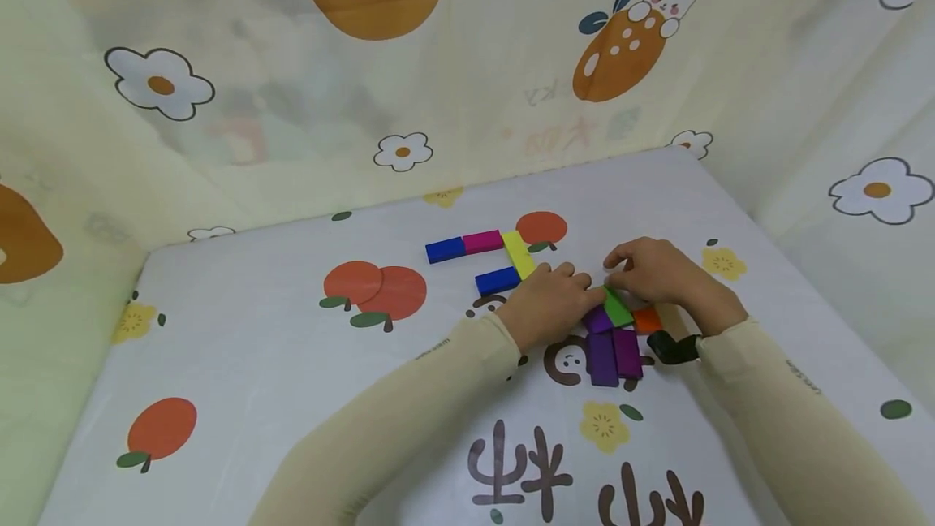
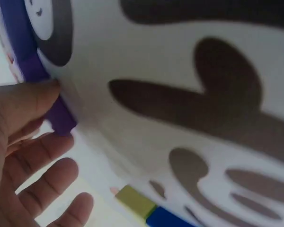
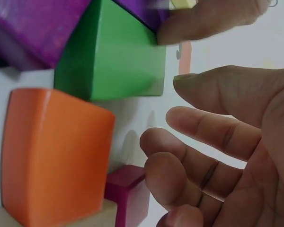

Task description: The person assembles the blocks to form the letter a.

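My left hand [image 1: 546,307] pinches a purple block [image 2: 61,116] between thumb and index finger in the left wrist view; its other fingers are spread apart. Against that block, in the head view, lies a green block [image 1: 618,308]. My right hand [image 1: 652,270] hovers just beyond the green block, fingers loosely bent. In the right wrist view a gap separates the right hand's fingertips [image 3: 189,85] from the green block [image 3: 128,56]. An orange block [image 3: 61,156] stands beside the green one. Nearer me lie a dark purple block [image 1: 603,360] and a magenta-purple block [image 1: 627,353], side by side.
Left of the hands, a blue block [image 1: 445,250], a magenta block [image 1: 482,242], a yellow block [image 1: 518,254] and another blue block [image 1: 497,280] form an open bracket. A patterned cloth [image 1: 256,380] covers the table. Printed curtains [image 1: 292,136] rise at the back and sides.
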Tool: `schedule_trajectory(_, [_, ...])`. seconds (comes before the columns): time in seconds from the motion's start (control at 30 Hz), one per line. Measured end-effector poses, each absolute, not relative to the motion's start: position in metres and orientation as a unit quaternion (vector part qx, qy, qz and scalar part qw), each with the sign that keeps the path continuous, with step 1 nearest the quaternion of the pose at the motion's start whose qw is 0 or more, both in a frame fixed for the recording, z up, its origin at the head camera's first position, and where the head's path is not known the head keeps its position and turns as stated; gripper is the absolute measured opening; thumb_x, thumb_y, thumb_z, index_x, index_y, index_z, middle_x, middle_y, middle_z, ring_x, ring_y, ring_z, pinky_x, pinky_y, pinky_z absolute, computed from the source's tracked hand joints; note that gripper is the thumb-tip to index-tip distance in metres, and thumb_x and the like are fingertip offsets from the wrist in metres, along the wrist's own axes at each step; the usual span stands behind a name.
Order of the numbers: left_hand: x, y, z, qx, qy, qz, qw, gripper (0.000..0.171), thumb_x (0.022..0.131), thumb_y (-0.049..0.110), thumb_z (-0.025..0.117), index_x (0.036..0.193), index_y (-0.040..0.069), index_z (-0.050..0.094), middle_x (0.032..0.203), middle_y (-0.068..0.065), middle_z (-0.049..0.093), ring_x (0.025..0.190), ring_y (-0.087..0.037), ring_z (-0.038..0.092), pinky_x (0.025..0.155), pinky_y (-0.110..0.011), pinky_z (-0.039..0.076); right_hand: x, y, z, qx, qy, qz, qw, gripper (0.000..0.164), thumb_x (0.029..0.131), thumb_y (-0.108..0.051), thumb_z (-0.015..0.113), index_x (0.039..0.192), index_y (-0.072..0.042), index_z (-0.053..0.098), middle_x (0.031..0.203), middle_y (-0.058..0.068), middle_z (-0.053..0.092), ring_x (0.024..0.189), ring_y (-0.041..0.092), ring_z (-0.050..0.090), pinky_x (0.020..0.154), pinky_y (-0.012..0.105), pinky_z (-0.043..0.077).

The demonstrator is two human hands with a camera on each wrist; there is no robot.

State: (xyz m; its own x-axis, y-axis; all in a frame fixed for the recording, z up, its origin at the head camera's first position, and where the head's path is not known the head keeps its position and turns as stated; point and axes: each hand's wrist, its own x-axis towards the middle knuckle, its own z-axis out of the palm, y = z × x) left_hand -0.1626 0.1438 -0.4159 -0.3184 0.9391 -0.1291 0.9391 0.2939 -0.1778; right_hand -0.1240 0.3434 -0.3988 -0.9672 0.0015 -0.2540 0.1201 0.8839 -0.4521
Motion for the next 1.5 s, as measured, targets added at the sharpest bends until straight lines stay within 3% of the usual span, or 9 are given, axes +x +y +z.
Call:
schedule_trajectory(0.23, [-0.164,0.134,-0.414,0.565,0.818,-0.109,0.014,0.038,0.106,0.034,0.061,0.143,0.026,0.062,0.129,0.005,0.067,0.112,-0.014,0.057,0.099,-0.032,0.049,-0.127,0.343,-0.397,0.045,0.954,-0.26,0.145,0.039,0.098,-0.019,0.064,0.126,0.008,0.066,0.091,0.015,0.07,0.066,0.022,0.063,0.062,0.034,0.053])
schedule_trajectory(0.43, [-0.164,0.121,-0.413,0.565,0.819,-0.086,0.044,0.038,0.104,0.036,0.064,0.139,0.021,0.066,0.123,0.004,0.071,0.107,-0.012,0.06,0.095,-0.027,0.05,-0.13,0.338,-0.398,0.043,0.95,-0.268,0.151,0.04,0.098,-0.02,0.064,0.127,0.008,0.066,0.088,0.013,0.068,0.065,0.021,0.061,0.062,0.033,0.052])
schedule_trajectory(0.73, [-0.172,0.068,-0.412,0.52,0.851,-0.027,0.062,0.028,0.099,0.038,0.07,0.118,0.018,0.072,0.105,0.005,0.066,0.098,-0.012,0.057,0.082,-0.029,0.047,-0.128,0.329,-0.399,0.03,0.957,-0.247,0.153,0.039,0.098,-0.026,0.068,0.123,0.005,0.07,0.105,0.018,0.071,0.086,0.028,0.062,0.068,0.035,0.053])
schedule_trajectory(0.87, [-0.19,0.031,-0.408,0.485,0.873,0.003,0.05,0.028,0.097,0.038,0.072,0.113,0.015,0.071,0.101,0.003,0.066,0.095,-0.015,0.057,0.082,-0.031,0.049,-0.128,0.324,-0.399,0.035,0.958,-0.237,0.16,0.045,0.096,-0.031,0.071,0.122,0.005,0.07,0.108,0.019,0.071,0.09,0.03,0.061,0.071,0.037,0.053])
schedule_trajectory(1.1, [-0.216,-0.003,-0.418,0.434,0.9,0.005,0.036,0.026,0.097,0.032,0.073,0.111,0.01,0.071,0.096,-0.002,0.064,0.089,-0.02,0.056,0.076,-0.033,0.049,-0.124,0.324,-0.398,0.025,0.965,-0.205,0.164,0.048,0.092,-0.035,0.075,0.119,0.004,0.071,0.117,0.027,0.069,0.097,0.038,0.061,0.082,0.051,0.054])
schedule_trajectory(1.5, [-0.223,-0.005,-0.427,0.422,0.905,-0.018,0.043,0.032,0.099,0.035,0.071,0.12,0.01,0.071,0.103,-0.004,0.066,0.091,-0.02,0.058,0.082,-0.032,0.052,-0.126,0.321,-0.401,0.03,0.964,-0.2,0.17,0.049,0.089,-0.031,0.079,0.122,0.004,0.069,0.114,0.025,0.069,0.088,0.032,0.06,0.071,0.039,0.054])
